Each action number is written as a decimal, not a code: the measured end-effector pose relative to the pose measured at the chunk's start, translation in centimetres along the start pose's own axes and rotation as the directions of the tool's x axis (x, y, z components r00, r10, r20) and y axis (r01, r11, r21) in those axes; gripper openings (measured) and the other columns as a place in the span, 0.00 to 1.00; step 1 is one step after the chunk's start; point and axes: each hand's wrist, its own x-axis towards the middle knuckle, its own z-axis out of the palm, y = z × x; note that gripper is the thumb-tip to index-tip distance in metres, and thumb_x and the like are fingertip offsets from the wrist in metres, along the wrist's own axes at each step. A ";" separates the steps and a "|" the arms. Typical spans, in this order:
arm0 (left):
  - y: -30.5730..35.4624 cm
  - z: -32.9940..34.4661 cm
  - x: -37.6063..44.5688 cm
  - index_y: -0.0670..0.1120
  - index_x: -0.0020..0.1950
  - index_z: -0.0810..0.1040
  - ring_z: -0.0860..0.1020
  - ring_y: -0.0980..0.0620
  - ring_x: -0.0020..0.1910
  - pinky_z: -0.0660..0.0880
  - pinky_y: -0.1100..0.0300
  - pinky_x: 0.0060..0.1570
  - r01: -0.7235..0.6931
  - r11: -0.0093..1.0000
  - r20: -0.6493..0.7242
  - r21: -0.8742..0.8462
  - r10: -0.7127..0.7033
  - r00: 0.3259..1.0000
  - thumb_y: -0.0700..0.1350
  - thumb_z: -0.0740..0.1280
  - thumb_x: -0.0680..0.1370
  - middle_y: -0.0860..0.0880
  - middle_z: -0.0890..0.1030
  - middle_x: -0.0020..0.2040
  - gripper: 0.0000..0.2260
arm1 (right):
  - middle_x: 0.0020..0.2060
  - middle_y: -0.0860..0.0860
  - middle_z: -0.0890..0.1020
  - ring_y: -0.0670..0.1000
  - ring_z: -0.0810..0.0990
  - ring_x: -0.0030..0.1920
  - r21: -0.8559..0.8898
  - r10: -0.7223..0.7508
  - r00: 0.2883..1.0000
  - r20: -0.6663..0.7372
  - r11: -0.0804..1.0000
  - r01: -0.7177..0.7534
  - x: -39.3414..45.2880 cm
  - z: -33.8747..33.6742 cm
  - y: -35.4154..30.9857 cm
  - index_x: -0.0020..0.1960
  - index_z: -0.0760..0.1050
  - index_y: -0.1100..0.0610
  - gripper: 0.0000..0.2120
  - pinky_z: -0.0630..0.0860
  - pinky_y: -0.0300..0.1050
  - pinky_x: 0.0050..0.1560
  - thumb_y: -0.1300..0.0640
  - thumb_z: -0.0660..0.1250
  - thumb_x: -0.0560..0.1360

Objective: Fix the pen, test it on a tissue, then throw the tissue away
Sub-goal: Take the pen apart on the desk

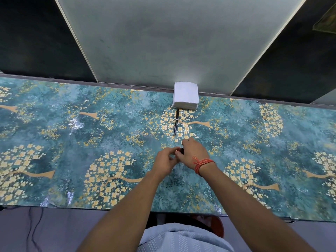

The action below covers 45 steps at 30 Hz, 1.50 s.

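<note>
Black pen (176, 122) lies on the table (54, 124), long axis running away toward the tissues (185, 95), just beyond the right hand (193, 154), whose fingers, with the left hand's (166, 160), pinch a small dark part (180, 150).

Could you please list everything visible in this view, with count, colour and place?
tissue stack: one, white, far edge of the table, against the wall panel.
pen part: one, black, lying on the table just in front of the tissues.
small dark piece: one, black, pinched between both hands; too hidden to identify.
table cover: one, teal with yellow flowers.
thread band: one, red-orange, right wrist.
left hand: one.
right hand: one.
</note>
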 end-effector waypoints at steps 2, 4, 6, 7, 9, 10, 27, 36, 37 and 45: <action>0.0 0.1 0.1 0.49 0.61 0.80 0.76 0.55 0.32 0.73 0.61 0.33 0.021 1.000 -0.001 0.003 -0.021 1.000 0.41 0.72 0.75 0.49 0.81 0.43 0.15 | 0.49 0.55 0.75 0.59 0.77 0.48 0.010 -0.019 0.999 0.029 1.000 0.019 0.1 0.1 -0.1 0.50 0.75 0.57 0.09 0.76 0.51 0.43 0.53 0.61 0.77; 0.2 0.0 0.1 0.48 0.58 0.80 0.71 0.58 0.27 0.68 0.64 0.29 0.034 0.999 0.008 0.019 -0.035 0.999 0.40 0.71 0.75 0.51 0.78 0.38 0.12 | 0.49 0.55 0.75 0.58 0.75 0.50 0.022 -0.118 0.991 0.058 0.993 0.117 0.2 0.3 0.0 0.50 0.77 0.56 0.06 0.77 0.54 0.48 0.58 0.62 0.75; 0.2 0.0 0.2 0.47 0.60 0.80 0.70 0.58 0.27 0.66 0.65 0.28 0.027 0.999 0.009 0.037 -0.028 1.000 0.38 0.70 0.75 0.48 0.79 0.42 0.14 | 0.51 0.55 0.74 0.57 0.74 0.51 0.056 -0.122 0.992 0.035 0.991 0.120 0.2 0.7 0.2 0.52 0.76 0.55 0.08 0.77 0.54 0.50 0.56 0.64 0.74; 0.3 0.0 0.1 0.48 0.62 0.79 0.73 0.57 0.29 0.68 0.64 0.30 0.014 0.999 0.006 0.041 -0.014 1.000 0.39 0.69 0.75 0.47 0.81 0.45 0.16 | 0.51 0.55 0.74 0.57 0.75 0.50 0.074 -0.081 0.997 0.011 0.994 0.080 0.3 0.8 0.2 0.53 0.75 0.56 0.09 0.77 0.53 0.49 0.54 0.64 0.74; 0.5 0.0 -0.1 0.50 0.64 0.79 0.79 0.52 0.34 0.75 0.57 0.34 -0.007 0.999 -0.006 0.049 0.007 1.000 0.42 0.69 0.76 0.47 0.82 0.49 0.16 | 0.49 0.56 0.76 0.58 0.77 0.47 0.070 0.003 1.000 -0.004 0.998 -0.002 0.4 0.8 0.2 0.50 0.75 0.58 0.10 0.77 0.51 0.45 0.52 0.63 0.76; 0.6 0.0 -0.1 0.51 0.63 0.79 0.80 0.50 0.36 0.76 0.54 0.36 -0.003 0.999 -0.009 0.047 0.003 1.000 0.43 0.70 0.76 0.48 0.82 0.49 0.16 | 0.48 0.57 0.77 0.58 0.78 0.45 0.062 0.013 1.000 0.008 0.998 -0.013 0.4 0.8 0.2 0.48 0.76 0.58 0.09 0.77 0.50 0.44 0.53 0.63 0.76; 0.7 1.7 0.3 0.48 0.66 0.77 0.81 0.50 0.49 0.79 0.53 0.55 0.086 0.996 -0.080 0.017 -0.084 0.993 0.44 0.75 0.72 0.46 0.81 0.58 0.23 | 0.41 0.50 0.81 0.52 0.80 0.45 0.655 0.404 0.892 -0.204 0.733 -0.183 -2.4 5.9 6.5 0.41 0.80 0.58 0.06 0.78 0.46 0.49 0.67 0.74 0.69; 0.3 1.8 0.4 0.49 0.68 0.74 0.79 0.50 0.49 0.78 0.51 0.56 0.106 0.994 -0.022 0.032 -0.105 0.994 0.49 0.78 0.69 0.49 0.80 0.58 0.29 | 0.47 0.46 0.79 0.48 0.77 0.48 0.732 0.432 0.858 -0.280 0.674 -0.101 -1.0 3.7 6.5 0.49 0.79 0.54 0.10 0.77 0.46 0.49 0.64 0.71 0.69; 0.1 1.3 0.3 0.49 0.69 0.73 0.79 0.50 0.47 0.78 0.53 0.53 0.117 0.993 -0.014 0.022 -0.116 0.993 0.49 0.78 0.69 0.49 0.79 0.57 0.30 | 0.47 0.47 0.79 0.48 0.78 0.48 0.762 0.444 0.852 -0.277 0.641 -0.087 -0.1 2.6 6.1 0.50 0.79 0.54 0.10 0.78 0.45 0.48 0.62 0.70 0.70; -2.3 -4.8 -1.6 0.49 0.67 0.75 0.81 0.53 0.44 0.77 0.61 0.40 0.227 0.974 -0.126 -0.002 -0.226 0.966 0.51 0.74 0.73 0.51 0.81 0.51 0.23 | 0.41 0.53 0.81 0.54 0.78 0.43 0.629 0.342 0.932 -0.119 0.752 -0.196 12.3 -0.5 1.4 0.48 0.77 0.59 0.11 0.75 0.44 0.45 0.52 0.71 0.73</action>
